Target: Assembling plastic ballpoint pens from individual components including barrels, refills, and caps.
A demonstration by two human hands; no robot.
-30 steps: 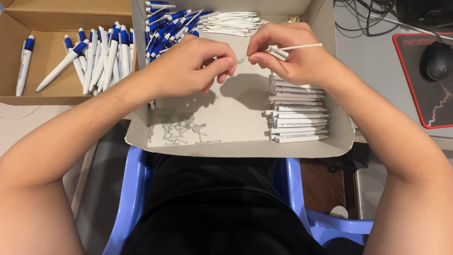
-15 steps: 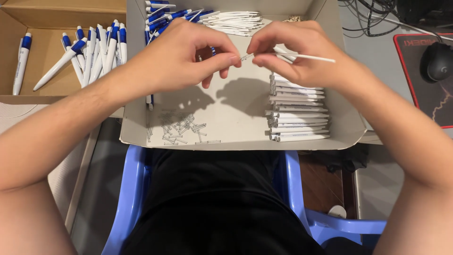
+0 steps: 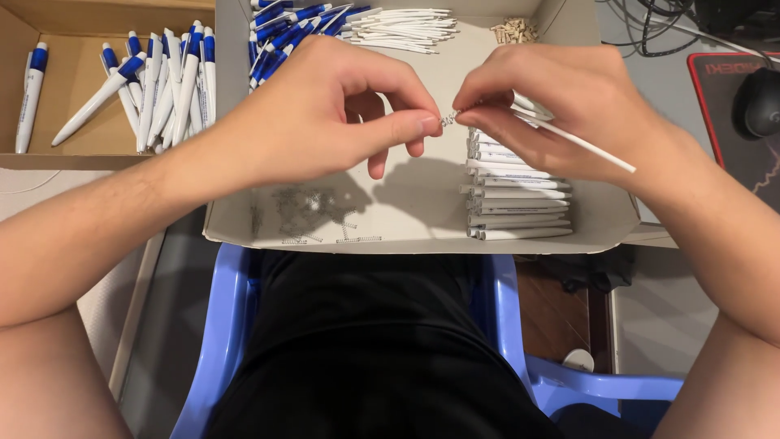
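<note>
1. The left hand [image 3: 325, 114] is closed in a pinch, thumb and forefinger pressed on one end of a small metal spring [image 3: 449, 119], the other fingers curled beneath
2. The right hand [image 3: 561, 110] pinches a thin white ink refill [image 3: 581, 142] near its tip, which meets the spring between the two hands; the refill's long end slants down and to the right, past the wrist
3. Both hands hover above the middle of an open cardboard tray [image 3: 406, 219] that lies across the person's lap (the spring is held in the air, not resting on anything)
4. On the tray floor at the near left lies a loose scatter of springs [image 3: 313, 213]
5. At the near right, a neat stack of white pen barrels [image 3: 520, 203] lies side by side, partly under the right hand
6. At the far edge of the tray sit blue pen parts [image 3: 284, 24], a bundle of white refills [image 3: 402, 24] and a small pile of tan pieces [image 3: 513, 31], too small to tell what they are
7. A second cardboard box [image 3: 73, 81] to the left holds finished blue-and-white pens [image 3: 166, 81]
8. A black computer mouse [image 3: 757, 102] rests on a mouse pad [image 3: 715, 97] on the counter at the far right
9. A blue plastic chair [image 3: 219, 325] shows below the tray
</note>
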